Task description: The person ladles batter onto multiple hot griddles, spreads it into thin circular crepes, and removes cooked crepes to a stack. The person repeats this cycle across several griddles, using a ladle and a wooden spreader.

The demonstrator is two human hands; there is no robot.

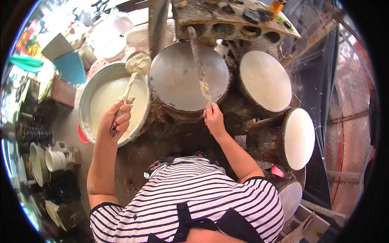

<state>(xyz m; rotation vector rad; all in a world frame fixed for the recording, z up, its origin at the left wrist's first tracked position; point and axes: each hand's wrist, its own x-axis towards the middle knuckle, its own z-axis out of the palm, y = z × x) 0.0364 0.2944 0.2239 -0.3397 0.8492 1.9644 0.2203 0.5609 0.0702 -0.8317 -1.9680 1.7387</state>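
My left hand is wrapped round the batter-caked handle of a ladle. The ladle's bowl, coated with pale batter, is above the far rim of a large round basin of creamy liquid batter. In my right hand is the near end of a long flat wooden stick. It slants away across a round grey griddle; I cannot tell whether it touches the surface. The griddle stands just right of the basin and has a dark rim.
Round white-topped drums curve down my right side. A worn ledge with holes stands beyond the griddle, with an orange item on it. White buckets are at left. A dark sheet hangs at right.
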